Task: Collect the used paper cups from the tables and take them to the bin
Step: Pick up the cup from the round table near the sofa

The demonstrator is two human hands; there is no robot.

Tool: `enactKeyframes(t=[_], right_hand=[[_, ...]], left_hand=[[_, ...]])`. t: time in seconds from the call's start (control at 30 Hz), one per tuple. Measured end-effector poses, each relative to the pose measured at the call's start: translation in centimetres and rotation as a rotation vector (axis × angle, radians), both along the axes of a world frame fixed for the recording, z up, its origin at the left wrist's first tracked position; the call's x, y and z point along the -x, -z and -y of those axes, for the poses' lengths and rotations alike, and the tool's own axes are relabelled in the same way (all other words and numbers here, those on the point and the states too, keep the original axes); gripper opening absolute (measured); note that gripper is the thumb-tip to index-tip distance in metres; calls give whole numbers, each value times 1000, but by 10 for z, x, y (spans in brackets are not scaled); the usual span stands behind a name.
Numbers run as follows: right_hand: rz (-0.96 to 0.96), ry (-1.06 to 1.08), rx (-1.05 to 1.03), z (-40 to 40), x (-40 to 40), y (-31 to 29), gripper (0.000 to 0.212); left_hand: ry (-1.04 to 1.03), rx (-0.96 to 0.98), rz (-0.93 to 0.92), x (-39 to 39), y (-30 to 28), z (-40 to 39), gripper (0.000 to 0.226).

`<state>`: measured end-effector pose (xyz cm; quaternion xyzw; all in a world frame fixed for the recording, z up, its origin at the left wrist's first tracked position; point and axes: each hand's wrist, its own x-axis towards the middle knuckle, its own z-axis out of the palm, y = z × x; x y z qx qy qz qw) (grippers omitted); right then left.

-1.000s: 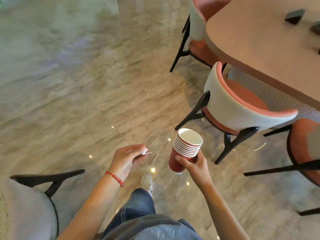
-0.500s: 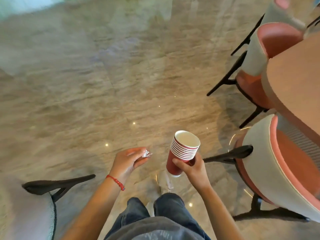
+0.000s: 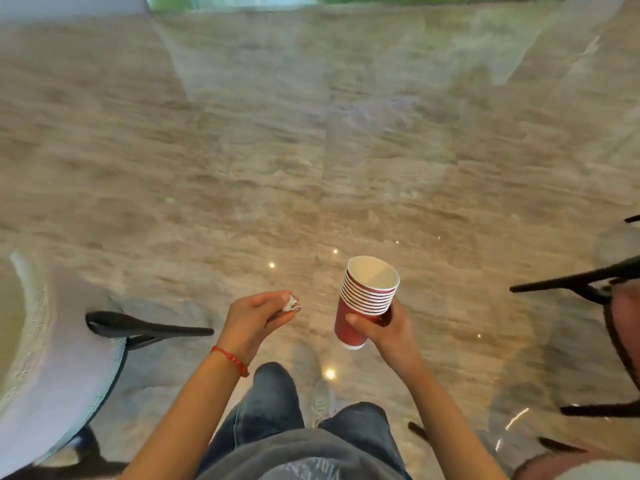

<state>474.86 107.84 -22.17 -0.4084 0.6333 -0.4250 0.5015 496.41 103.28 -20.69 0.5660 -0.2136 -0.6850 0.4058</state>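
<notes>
With a stack of red paper cups (image 3: 367, 303) already gathered in the right hand (image 3: 388, 327), fingers wrapped round it, and a scrap of crumpled paper (image 3: 291, 304) pinched in the left hand (image 3: 258, 320), only the walk to a bin, nowhere in view, seemingly remained.

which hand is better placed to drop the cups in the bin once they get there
Likely the right hand: it already grips the stack of red paper cups. The left hand pinches a small white scrap. No bin is in view.

A nested stack of red paper cups (image 3: 366, 301), white inside, tilts slightly, held above the floor.
</notes>
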Motion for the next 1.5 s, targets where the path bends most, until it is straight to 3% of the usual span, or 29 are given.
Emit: enactKeyframes(t=[0.13, 0.3, 0.97, 1.23, 1.5], right_hand=[[8, -69, -13, 41, -3, 2, 51], [19, -135, -49, 106, -18, 10, 60], [26, -127, -20, 439, -72, -5, 56], [-4, -310, -20, 571, -82, -12, 69], [-27, -660, 6, 705, -127, -29, 67]], left_hand=[[-83, -14, 17, -6, -2, 26, 9], [-160, -12, 22, -21, 4, 84, 9], [-244, 23, -9, -80, -8, 407, 8], [-428, 13, -17, -85, -12, 493, 8], [-755, 43, -14, -108, -32, 547, 8]])
